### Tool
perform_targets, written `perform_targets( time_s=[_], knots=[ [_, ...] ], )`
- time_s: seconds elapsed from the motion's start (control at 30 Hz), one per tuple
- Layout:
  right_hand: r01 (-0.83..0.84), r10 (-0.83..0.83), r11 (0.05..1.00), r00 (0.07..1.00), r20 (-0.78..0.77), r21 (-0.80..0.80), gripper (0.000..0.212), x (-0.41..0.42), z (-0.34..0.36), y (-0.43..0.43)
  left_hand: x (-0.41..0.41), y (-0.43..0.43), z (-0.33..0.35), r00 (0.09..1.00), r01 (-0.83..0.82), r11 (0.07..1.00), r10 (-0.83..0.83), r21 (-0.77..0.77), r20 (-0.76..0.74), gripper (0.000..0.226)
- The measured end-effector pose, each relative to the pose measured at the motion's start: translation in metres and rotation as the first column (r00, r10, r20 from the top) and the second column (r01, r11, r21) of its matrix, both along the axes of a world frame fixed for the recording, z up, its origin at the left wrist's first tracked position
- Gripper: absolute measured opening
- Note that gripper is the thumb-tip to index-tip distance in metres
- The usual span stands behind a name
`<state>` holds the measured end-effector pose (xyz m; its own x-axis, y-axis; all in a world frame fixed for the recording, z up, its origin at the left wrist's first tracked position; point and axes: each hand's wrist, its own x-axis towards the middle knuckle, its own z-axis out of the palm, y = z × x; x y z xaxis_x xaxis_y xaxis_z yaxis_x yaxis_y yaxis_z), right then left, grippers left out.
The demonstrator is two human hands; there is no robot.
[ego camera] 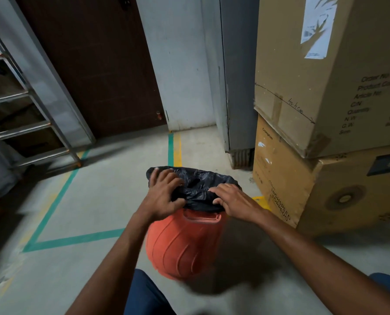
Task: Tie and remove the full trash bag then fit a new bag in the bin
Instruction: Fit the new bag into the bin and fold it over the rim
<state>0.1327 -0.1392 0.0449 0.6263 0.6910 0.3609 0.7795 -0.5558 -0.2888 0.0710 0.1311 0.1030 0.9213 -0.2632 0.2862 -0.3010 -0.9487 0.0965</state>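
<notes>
An orange ribbed plastic bin (182, 244) stands on the concrete floor in the middle of the head view. A black trash bag (200, 185) lines it, its edge folded over the bin's rim. My left hand (164, 194) grips the bag's edge at the left side of the rim, fingers curled into the plastic. My right hand (230, 201) lies on the bag at the right side of the rim, fingers pressing the plastic. What is inside the bag is hidden.
Two stacked cardboard boxes (326, 105) stand close to the right of the bin. A grey metal cabinet (235, 76) and a brown door (93, 64) are behind. A metal ladder rack (30, 123) is at left. Green and yellow floor tape (75, 239) marks the floor.
</notes>
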Motion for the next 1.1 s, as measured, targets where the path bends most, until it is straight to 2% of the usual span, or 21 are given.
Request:
perform_targets(
  time_s=[0.07,0.13,0.27,0.33,0.4,0.43,0.53,0.6,0.67,0.73,0.83,0.9,0.97,1.0,1.03,1.1],
  knots=[
    [0.023,-0.022,0.999,0.999,-0.04,0.023,0.036,-0.003,0.0,0.012,-0.003,-0.029,0.001,0.996,0.081,0.995,-0.083,0.052,0.034,0.053],
    [0.044,-0.042,0.998,0.997,-0.063,0.035,0.025,-0.004,0.005,0.023,-0.004,-0.054,-0.001,0.996,0.088,0.996,-0.089,0.03,0.028,0.05],
    [0.075,-0.072,0.994,0.997,-0.039,0.076,0.02,-0.001,0.019,0.039,0.005,-0.061,0.007,1.0,-0.016,0.994,0.017,-0.105,0.002,0.058],
    [0.09,-0.089,0.994,0.996,-0.023,0.055,0.019,0.003,0.025,0.044,0.01,-0.061,0.006,0.999,0.036,0.985,-0.033,-0.17,0.02,0.05],
    [0.119,-0.118,0.993,0.992,-0.045,0.014,0.022,0.005,0.032,0.049,0.014,-0.064,0.005,0.997,0.072,0.932,-0.077,-0.356,0.0,0.04],
    [0.131,-0.131,0.991,0.989,-0.067,0.009,0.025,0.006,0.036,0.051,0.017,-0.065,0.003,0.997,0.06,0.916,-0.076,-0.396,-0.024,0.037],
    [0.135,-0.124,0.986,0.986,-0.11,0.096,0.033,0.008,0.042,0.046,0.027,-0.063,-0.008,0.996,0.008,0.959,-0.034,-0.283,-0.085,0.042],
    [0.161,-0.16,0.971,0.987,-0.02,0.178,0.044,0.008,0.041,0.032,0.032,-0.056,-0.015,0.996,-0.019,0.987,0.005,-0.159,-0.091,0.054],
    [0.19,-0.237,0.939,0.961,0.141,0.285,0.042,0.007,0.035,0.012,0.036,-0.05,-0.016,0.995,-0.047,0.993,0.037,-0.105,-0.095,0.062],
    [0.146,-0.231,0.935,0.941,0.245,0.323,0.035,0.004,0.023,-0.005,0.037,-0.044,-0.014,0.993,-0.071,0.989,0.057,-0.131,-0.108,0.058],
    [0.103,-0.157,0.973,0.951,0.266,0.206,0.037,0.001,0.01,-0.015,0.035,-0.038,-0.011,0.993,-0.044,0.986,0.026,-0.159,-0.112,0.067],
    [0.084,-0.126,0.986,0.943,0.308,0.146,0.034,-0.001,0.007,-0.011,0.037,-0.036,-0.014,0.996,-0.026,0.982,0.01,-0.186,-0.089,0.056],
    [0.068,-0.114,0.987,0.933,0.342,0.145,0.027,-0.003,0.006,-0.007,0.04,-0.036,-0.014,0.974,-0.164,0.933,0.102,-0.322,-0.201,0.038],
    [0.066,-0.116,0.986,0.928,0.353,0.152,0.023,-0.004,0.006,-0.006,0.04,-0.035,-0.014,0.952,-0.24,0.886,0.136,-0.396,-0.274,0.038],
    [0.071,-0.124,0.985,0.924,0.363,0.154,0.021,-0.005,0.005,-0.007,0.04,-0.033,-0.015,0.952,-0.254,0.853,0.137,-0.456,-0.275,0.042],
    [0.109,-0.163,0.98,0.92,0.356,0.165,0.021,-0.006,0.002,-0.01,0.037,-0.027,-0.017,0.977,-0.197,0.876,0.138,-0.44,-0.161,0.056]
  ],
)
